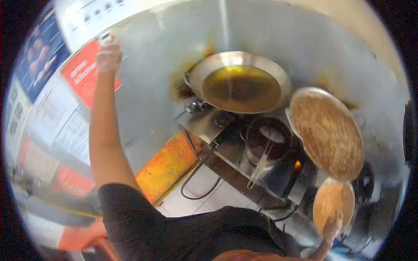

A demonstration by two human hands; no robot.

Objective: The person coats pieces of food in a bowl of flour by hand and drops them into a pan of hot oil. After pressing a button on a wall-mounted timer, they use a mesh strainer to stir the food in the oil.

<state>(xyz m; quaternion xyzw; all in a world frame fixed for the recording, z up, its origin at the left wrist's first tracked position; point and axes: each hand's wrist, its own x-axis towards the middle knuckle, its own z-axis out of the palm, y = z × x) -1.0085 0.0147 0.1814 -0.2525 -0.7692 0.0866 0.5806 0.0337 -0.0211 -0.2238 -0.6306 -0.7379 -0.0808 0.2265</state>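
Note:
My left hand [109,58] is raised high on the left, beside a red sign [82,71] on the metal wall. Its fingers are closed around something small and partly dark, too blurred to name. At the lower right, my right hand [333,226] is closed at the near edge of a round orange dish [331,198], the thumb lying over its surface. Just beyond the dish is a large pan [328,135] with a brown, streaked surface. A wide metal pan [196,82] holding yellow-brown oil [241,89] sits further back on the stove.
A dark pot [257,141] stands mid-stove with a long-handled utensil [261,167] leaning over its rim. A small orange flame [298,164] shows to its right. An orange-yellow stained panel [167,163] and a dark hose [196,198] are below, near the tiled floor [204,187].

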